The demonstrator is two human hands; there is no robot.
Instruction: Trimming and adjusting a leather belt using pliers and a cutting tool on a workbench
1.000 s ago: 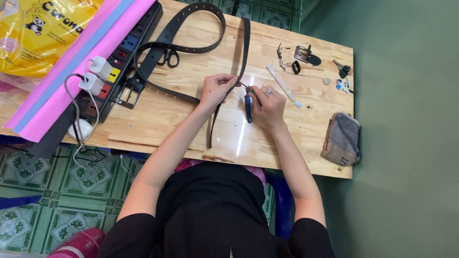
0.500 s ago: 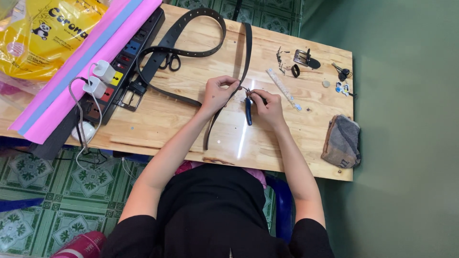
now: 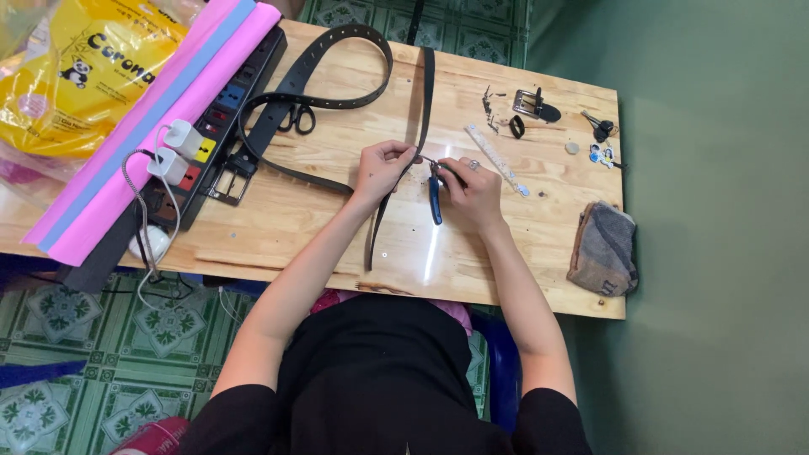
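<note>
A long black belt (image 3: 337, 101) loops across the wooden table (image 3: 295, 219), its buckle (image 3: 226, 181) at the left. My left hand (image 3: 383, 164) pinches the belt's strap near the table's middle. My right hand (image 3: 470, 190) holds blue-handled pliers (image 3: 435, 195), whose jaws meet the strap beside my left fingers. The strap's free end (image 3: 375, 244) runs toward the near edge.
Black scissors (image 3: 297, 120) lie inside the belt loop. A power strip (image 3: 198, 143) with white chargers, pink and blue rolled sheets (image 3: 143, 118) and a yellow bag (image 3: 76, 67) fill the left. A metal ruler (image 3: 497, 160), a spare buckle (image 3: 533, 105), keys (image 3: 600, 128) and folded grey cloth (image 3: 602, 248) sit right.
Both hands stay on the strap and pliers with only slight shifts. The view has moved a little.
</note>
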